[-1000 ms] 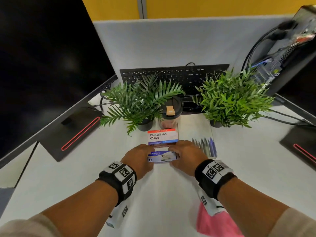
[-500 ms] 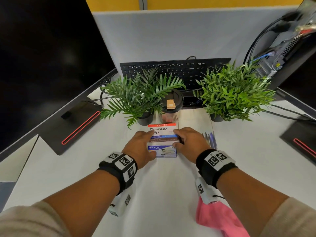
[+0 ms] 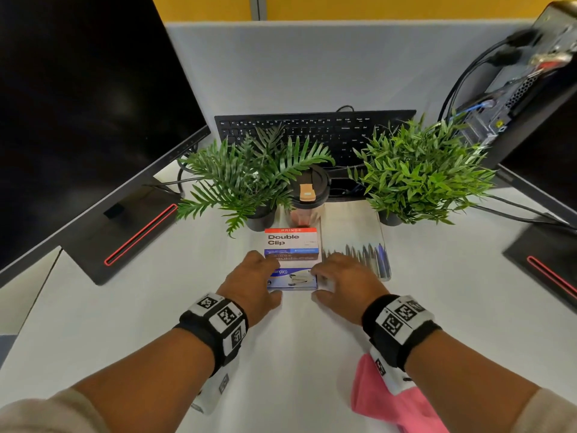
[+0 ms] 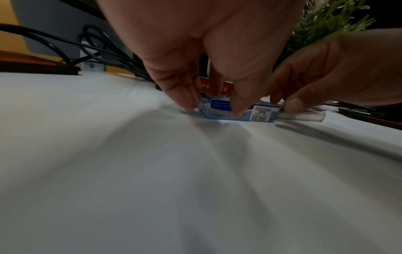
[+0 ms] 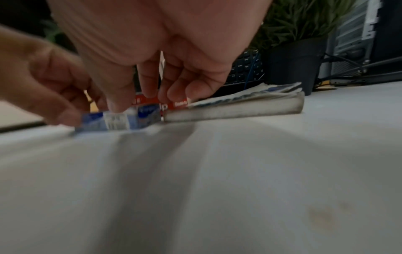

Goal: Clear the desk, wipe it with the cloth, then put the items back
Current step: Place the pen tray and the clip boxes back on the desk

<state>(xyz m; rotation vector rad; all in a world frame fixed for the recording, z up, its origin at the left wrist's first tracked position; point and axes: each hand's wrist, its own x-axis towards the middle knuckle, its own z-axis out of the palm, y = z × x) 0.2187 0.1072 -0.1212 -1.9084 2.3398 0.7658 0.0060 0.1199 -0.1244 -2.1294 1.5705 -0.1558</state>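
Observation:
A small blue stapler box lies on the white desk, just in front of a red-and-white "Double Clip" box. My left hand curls its fingers round the blue box's left end. My right hand holds the right end, thumb on the near corner. A pink cloth lies under my right forearm at the near edge. A clear pouch of pens sits right beside my right hand.
Behind the boxes stand two potted plants and a lidded cup. A keyboard leans against the partition. A monitor stands at the left, and a computer tower with cables at the right.
The blue box has slid away from me, up close to the Double Clip box. Both hands went forward beside the boxes, then drew back to the blue box's ends.

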